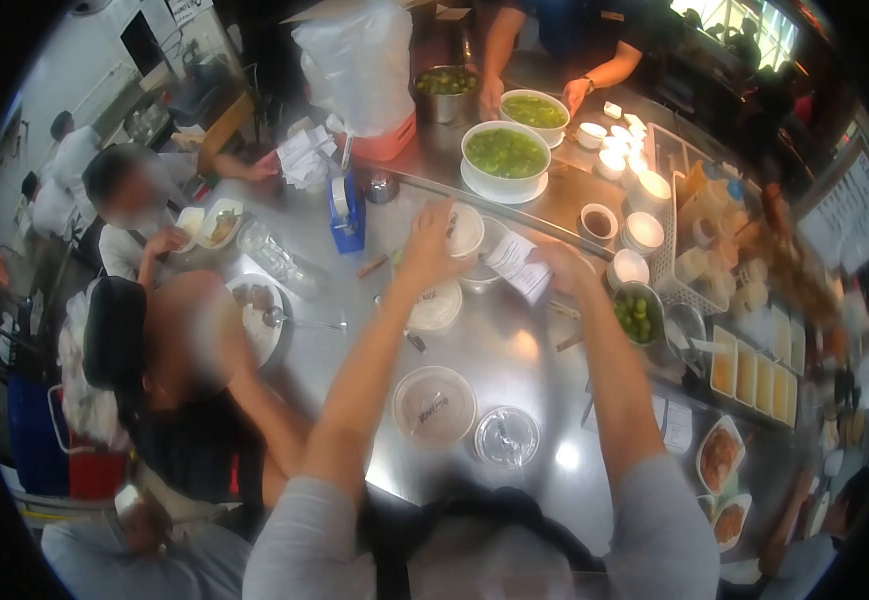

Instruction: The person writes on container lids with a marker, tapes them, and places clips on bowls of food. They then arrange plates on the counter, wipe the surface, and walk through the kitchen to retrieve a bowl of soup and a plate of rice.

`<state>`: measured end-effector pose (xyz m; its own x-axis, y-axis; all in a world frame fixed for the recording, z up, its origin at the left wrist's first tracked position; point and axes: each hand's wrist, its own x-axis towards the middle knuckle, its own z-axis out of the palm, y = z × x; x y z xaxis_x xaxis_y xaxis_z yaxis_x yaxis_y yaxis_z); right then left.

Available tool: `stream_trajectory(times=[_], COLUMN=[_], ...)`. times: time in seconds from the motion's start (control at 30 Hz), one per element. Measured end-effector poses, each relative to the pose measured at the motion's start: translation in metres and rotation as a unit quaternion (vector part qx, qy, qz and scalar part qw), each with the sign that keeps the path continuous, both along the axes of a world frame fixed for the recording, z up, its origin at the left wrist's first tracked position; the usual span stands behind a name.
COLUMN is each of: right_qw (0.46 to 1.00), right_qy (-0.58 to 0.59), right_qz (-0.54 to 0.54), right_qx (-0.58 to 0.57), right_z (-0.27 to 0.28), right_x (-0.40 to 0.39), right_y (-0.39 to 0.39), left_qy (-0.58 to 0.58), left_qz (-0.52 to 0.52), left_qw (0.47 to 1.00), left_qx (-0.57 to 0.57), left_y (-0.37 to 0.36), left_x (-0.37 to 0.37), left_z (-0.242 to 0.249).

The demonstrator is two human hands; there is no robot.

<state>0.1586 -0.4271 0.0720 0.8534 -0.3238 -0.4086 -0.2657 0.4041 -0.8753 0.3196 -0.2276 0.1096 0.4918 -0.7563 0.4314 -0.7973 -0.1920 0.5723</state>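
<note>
My left hand (432, 243) is curled around the left side of a round takeaway container with a pale lid (465, 230). My right hand (560, 268) pinches a printed paper slip (520, 266), holding it just right of that container. Below my left hand sits another lidded container (435, 308) with dark writing on its lid. Part of a further round container (489, 262) shows behind the slip. Closer to me on the steel table are a round container with marked lid (434, 406) and a clear plastic lidded tub (506, 437).
Two bowls of green soup (505, 157) stand at the back, where another person's hands hold the farther one. A blue tape dispenser (347, 212) stands left of centre. At right are a pot of green vegetables (637, 315) and a white basket (689, 270). Co-workers crowd the left side.
</note>
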Motion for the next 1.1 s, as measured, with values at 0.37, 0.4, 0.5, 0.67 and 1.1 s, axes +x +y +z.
stream_trajectory(times=[0.37, 0.4, 0.5, 0.67, 1.1], right_qw=[0.989, 0.989, 0.987, 0.926, 0.935], right_qy=[0.037, 0.032, 0.086, 0.049, 0.065], right_qz=[-0.132, -0.131, -0.056, 0.037, -0.299], right_qx=[-0.06, -0.061, -0.123, -0.372, -0.182], right_z=[0.0, 0.01, 0.018, 0.014, 0.011], right_x=[0.001, 0.006, 0.027, 0.046, -0.057], right_y=[0.032, 0.024, -0.003, -0.006, 0.134], left_qy=[-0.044, -0.025, -0.006, 0.003, 0.026], left_qz=[-0.129, -0.097, -0.079, -0.074, -0.173], left_qw=[0.988, 0.99, 0.994, 0.993, 0.978], left_qx=[0.071, 0.096, 0.078, 0.089, 0.109], left_y=[0.007, 0.01, 0.012, 0.008, 0.004], left_x=[0.01, 0.006, 0.006, 0.011, -0.018], left_z=[0.012, 0.014, 0.012, 0.007, 0.014])
